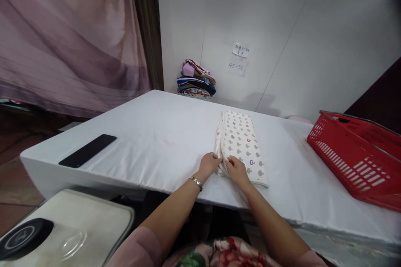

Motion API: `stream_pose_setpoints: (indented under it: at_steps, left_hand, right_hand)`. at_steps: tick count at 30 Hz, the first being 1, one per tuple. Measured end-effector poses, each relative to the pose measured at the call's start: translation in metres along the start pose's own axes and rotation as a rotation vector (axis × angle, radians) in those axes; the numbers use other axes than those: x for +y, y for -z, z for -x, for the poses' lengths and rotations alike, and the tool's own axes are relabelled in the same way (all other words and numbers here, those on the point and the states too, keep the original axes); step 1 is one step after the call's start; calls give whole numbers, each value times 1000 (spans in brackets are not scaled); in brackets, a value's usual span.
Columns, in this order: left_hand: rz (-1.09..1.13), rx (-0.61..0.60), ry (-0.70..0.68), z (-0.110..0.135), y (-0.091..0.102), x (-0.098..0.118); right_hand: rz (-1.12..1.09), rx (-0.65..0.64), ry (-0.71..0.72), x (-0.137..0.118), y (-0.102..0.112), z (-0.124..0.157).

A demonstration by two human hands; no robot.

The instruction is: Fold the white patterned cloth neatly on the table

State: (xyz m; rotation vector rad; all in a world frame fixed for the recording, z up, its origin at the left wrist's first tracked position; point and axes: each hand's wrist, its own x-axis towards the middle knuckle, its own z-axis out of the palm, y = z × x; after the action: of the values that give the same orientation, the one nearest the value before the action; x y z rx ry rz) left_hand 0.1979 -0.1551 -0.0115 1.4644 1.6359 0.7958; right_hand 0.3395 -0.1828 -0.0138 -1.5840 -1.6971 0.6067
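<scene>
A folded white cloth [239, 142] lies on the white-covered table, printed with small grey motifs and a few coloured ones. Its left side shows several loose layers, and its exact kind I cannot tell. My left hand [209, 163], with a silver band on the wrist, pinches the layers at the near left edge. Just to its right, my right hand [236, 170] rests over the cloth, thumb and fingers closed on the same fold. The two hands are close together, and the fingertips partly hide the pinched fabric.
On the table's left lies a dark flat phone-like slab [87, 150]. A red plastic basket [354, 162] stands at the right. Folded fabrics [196, 80] are stacked beyond the far edge, by the wall. Below the near left edge is a white-lidded box [84, 217].
</scene>
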Motion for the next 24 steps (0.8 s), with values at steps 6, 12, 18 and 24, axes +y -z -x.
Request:
stream_pose_setpoints:
  at_steps: [6, 12, 18, 24]
  left_hand:
    - [167, -75, -23, -1, 1, -7]
    - [327, -149, -59, 1, 3, -8]
    - [357, -190, -40, 3, 6, -7]
    - [360, -134, -82, 2, 6, -12]
  right_hand:
    - [18, 41, 13, -7, 3, -1]
    - [282, -7, 84, -13, -5, 5]
    - [364, -64, 111, -18, -8, 10]
    - [226, -37, 79, -12, -9, 6]
